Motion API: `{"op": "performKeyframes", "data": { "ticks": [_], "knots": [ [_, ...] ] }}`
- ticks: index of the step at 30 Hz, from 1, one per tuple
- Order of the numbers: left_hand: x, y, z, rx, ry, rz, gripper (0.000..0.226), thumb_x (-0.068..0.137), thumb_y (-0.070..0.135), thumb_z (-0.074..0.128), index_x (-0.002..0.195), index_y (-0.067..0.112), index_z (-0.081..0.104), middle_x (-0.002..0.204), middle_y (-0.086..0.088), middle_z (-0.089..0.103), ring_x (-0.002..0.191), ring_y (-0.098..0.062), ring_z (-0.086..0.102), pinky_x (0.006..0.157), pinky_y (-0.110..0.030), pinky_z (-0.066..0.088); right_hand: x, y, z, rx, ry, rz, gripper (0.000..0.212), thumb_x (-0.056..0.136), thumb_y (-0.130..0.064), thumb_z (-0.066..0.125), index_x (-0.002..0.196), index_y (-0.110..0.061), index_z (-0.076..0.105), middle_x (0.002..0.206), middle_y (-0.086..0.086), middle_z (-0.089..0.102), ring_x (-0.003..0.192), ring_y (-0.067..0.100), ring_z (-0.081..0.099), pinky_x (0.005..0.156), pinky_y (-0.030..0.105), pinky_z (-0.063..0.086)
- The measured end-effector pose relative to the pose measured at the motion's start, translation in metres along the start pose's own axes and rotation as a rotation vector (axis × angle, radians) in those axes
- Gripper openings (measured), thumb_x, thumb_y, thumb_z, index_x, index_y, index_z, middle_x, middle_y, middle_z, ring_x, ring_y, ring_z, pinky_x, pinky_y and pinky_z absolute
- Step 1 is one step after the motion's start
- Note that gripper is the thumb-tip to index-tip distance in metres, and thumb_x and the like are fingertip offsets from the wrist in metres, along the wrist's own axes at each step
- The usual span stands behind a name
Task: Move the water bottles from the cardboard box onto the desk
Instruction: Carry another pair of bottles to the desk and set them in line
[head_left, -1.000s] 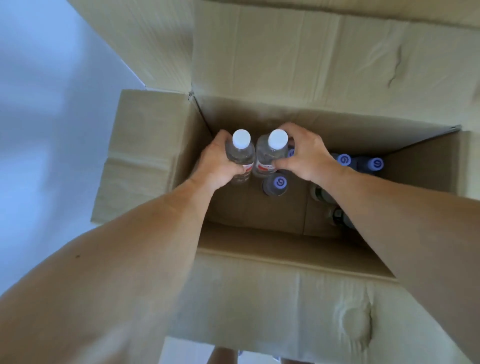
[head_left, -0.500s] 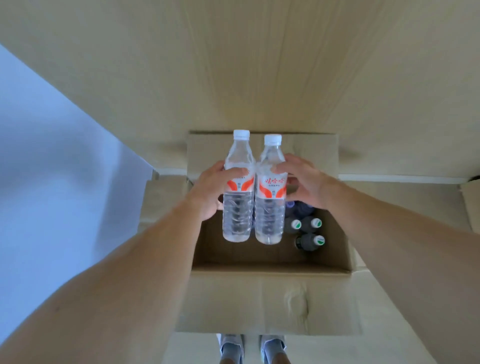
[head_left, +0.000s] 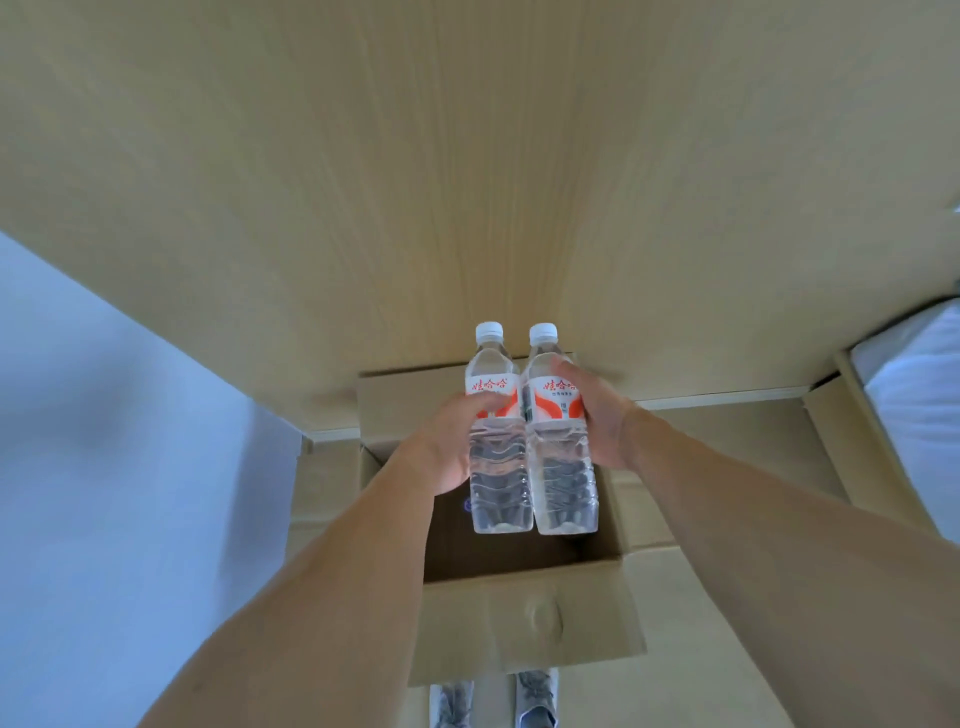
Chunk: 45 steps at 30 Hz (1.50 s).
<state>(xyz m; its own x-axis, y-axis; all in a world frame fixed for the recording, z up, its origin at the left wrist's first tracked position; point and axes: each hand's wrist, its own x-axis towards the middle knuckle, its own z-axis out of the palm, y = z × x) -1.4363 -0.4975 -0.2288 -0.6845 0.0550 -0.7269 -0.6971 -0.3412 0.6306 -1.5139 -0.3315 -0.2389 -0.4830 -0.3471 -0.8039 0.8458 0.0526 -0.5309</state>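
Pale wood is filling the top half of the view: it is the bench (head_left: 467, 182), and its near edge is running across just behind the bottles.

Two water bottles are being held side by side in the air, touching each other. The left bottle (head_left: 496, 431) and the right bottle (head_left: 561, 436) are both see-through and full of clear water. Each one is wearing a white cap on top and a white and red label with red letters around its upper part. Their lower parts are showing wavy ridges.

Both bottles are standing upright, caps up and bottoms down, with their long sides running up and down. The caps are showing against the wood of the bench, and the bottoms are hanging over the open cardboard box (head_left: 524, 618).

The left hand (head_left: 449, 452) is curling around the left bottle from the outside, with its thumb lying across the label. The right hand (head_left: 602, 415) is gripping the right bottle from the other side, fingers across the label. The two hands are pressing the bottles together.

Below, the box is sitting open on the floor, flaps folded out. Its inside is dark, and something small and blue is peeking out by the left bottle's base. Grey shoes (head_left: 493, 701) are showing at the bottom edge. A light blue wall (head_left: 104, 441) is on the left. Something white is lying at the far right.
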Motion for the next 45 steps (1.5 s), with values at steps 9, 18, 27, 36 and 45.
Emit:
{"op": "performKeyframes", "data": {
  "ticks": [9,18,27,36,45],
  "knots": [
    [-0.035,0.037,0.026,0.102,-0.057,0.034,0.053,0.089,0.004,0.071,0.138,0.005,0.05,0.127,-0.023,0.066,0.117,-0.043,0.064,0.104,-0.059,0.048,-0.068,-0.019,-0.008,0.044,0.009,-0.08,0.032,0.087,-0.011,0.066,0.118,-0.005,0.06,0.103,0.015,0.068,0.096,0.031,0.065,0.104,0.05,0.048],
    [-0.048,0.079,0.037,0.132,-0.273,0.035,0.061,0.081,-0.007,0.074,0.135,0.011,0.053,0.122,-0.019,0.07,0.105,-0.035,0.071,0.085,-0.049,0.059,-0.109,-0.016,0.0,0.178,0.107,-0.252,0.046,0.097,-0.044,0.06,0.128,-0.009,0.061,0.124,0.018,0.069,0.119,0.037,0.063,0.107,0.052,0.046],
    [-0.064,0.094,0.107,0.322,-0.357,0.146,0.061,0.08,0.007,0.08,0.133,0.015,0.051,0.118,-0.019,0.07,0.102,-0.037,0.071,0.097,-0.061,0.052,-0.186,-0.008,-0.029,0.314,0.273,-0.344,0.05,0.096,-0.051,0.058,0.126,-0.011,0.06,0.097,0.013,0.075,0.078,0.027,0.074,0.067,0.038,0.058],
    [-0.083,0.055,0.199,0.465,-0.638,0.075,0.06,0.072,0.0,0.083,0.12,0.019,0.053,0.101,-0.018,0.071,0.085,-0.036,0.069,0.086,-0.062,0.053,-0.278,0.058,-0.099,0.489,0.47,-0.466,0.028,0.093,-0.037,0.062,0.106,-0.012,0.061,0.075,0.009,0.072,0.065,0.023,0.071,0.063,0.035,0.058],
    [-0.141,-0.037,0.291,0.629,-0.955,-0.071,0.073,0.06,0.004,0.089,0.124,0.017,0.054,0.093,-0.014,0.071,0.075,-0.031,0.071,0.067,-0.045,0.058,-0.388,0.174,-0.131,0.685,0.715,-0.601,0.026,0.089,-0.005,0.057,0.115,-0.012,0.059,0.089,0.012,0.067,0.072,0.025,0.066,0.072,0.038,0.057]
  ]
}}
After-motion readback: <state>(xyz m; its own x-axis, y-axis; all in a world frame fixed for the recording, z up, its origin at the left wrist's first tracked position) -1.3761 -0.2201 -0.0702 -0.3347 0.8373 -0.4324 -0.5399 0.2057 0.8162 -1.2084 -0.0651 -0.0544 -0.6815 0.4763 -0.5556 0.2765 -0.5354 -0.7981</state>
